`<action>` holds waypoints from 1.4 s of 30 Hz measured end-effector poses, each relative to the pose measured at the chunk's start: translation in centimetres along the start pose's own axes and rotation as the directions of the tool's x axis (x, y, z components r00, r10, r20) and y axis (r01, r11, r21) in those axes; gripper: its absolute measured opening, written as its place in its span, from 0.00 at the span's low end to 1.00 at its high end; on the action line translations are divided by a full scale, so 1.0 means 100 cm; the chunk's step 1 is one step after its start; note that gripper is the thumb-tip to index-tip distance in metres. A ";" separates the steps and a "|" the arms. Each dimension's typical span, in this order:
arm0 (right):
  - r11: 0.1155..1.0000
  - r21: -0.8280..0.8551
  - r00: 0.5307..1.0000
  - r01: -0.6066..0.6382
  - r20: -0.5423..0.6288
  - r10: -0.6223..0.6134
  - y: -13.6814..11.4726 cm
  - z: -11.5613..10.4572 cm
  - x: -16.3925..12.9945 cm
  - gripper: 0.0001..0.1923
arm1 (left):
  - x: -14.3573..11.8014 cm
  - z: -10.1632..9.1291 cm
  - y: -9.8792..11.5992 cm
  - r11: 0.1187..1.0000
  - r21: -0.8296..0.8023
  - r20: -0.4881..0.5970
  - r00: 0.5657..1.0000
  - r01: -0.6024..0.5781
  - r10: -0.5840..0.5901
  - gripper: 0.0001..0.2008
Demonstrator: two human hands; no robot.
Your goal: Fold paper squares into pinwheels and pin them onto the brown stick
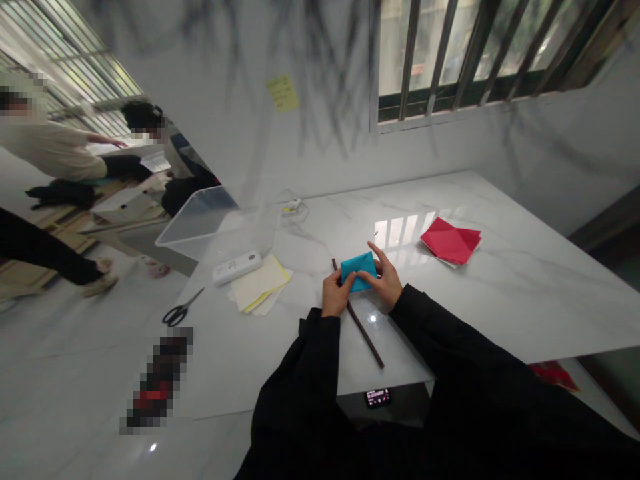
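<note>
Between both hands is a folded piece of blue paper (361, 264), held above the white marble-look table (320, 353). My left hand (334, 293) grips its left side, thumb pressed on the face of the paper. My right hand (387, 277) pinches the right side with its thumb on the front, while the index finger stretches up past the edge. Beneath the hands a thin dark brown stick (367, 337) lies slantwise on the table. The fingers behind the paper are mostly hidden.
Red paper sheets (451, 240) lie to the right. On the left are cream and yellow papers (263, 287), a white oblong device (237, 268), black-handled scissors (177, 313) and a clear plastic bin (200, 220). A phone (377, 398) sits below the table's front edge. People are at the far left.
</note>
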State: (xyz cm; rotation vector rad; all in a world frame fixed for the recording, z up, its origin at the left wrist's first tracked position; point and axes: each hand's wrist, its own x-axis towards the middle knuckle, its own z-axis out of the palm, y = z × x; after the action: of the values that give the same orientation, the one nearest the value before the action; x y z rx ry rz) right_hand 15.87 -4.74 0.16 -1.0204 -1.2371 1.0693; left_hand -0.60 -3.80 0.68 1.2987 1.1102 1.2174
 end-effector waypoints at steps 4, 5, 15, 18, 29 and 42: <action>0.999 0.029 0.999 -0.029 -0.015 0.029 0.006 0.000 0.002 0.42 | 0.000 -0.001 0.000 0.999 0.036 -0.012 1.000 -0.011 0.011 0.25; 0.998 0.043 0.999 -0.039 -0.020 0.040 0.007 0.000 0.002 0.43 | 0.000 -0.001 0.000 0.999 0.035 -0.012 1.000 -0.010 0.010 0.25; 0.996 0.067 0.998 -0.062 -0.012 0.063 0.005 0.000 0.005 0.31 | 0.001 0.000 -0.002 1.000 0.009 -0.009 1.000 0.017 -0.017 0.25; 0.997 0.053 0.998 -0.060 -0.017 0.061 0.003 0.001 0.005 0.29 | 0.001 0.000 -0.002 1.000 0.013 -0.012 1.000 0.013 -0.013 0.24; 0.998 0.021 0.998 -0.054 -0.011 0.055 0.005 -0.001 0.005 0.26 | 0.000 0.000 0.001 0.997 0.081 -0.034 0.999 0.009 -0.006 0.24; 0.999 0.000 0.999 -0.051 -0.012 0.051 0.006 -0.002 0.005 0.26 | -0.002 0.000 -0.001 0.996 0.089 -0.049 0.999 -0.001 0.006 0.20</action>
State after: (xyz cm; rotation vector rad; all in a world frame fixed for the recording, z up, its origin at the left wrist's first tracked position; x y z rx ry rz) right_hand 16.01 -4.14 -0.34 -1.0625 -1.2074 1.1006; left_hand -0.64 -3.94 0.53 1.3440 1.2097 1.2204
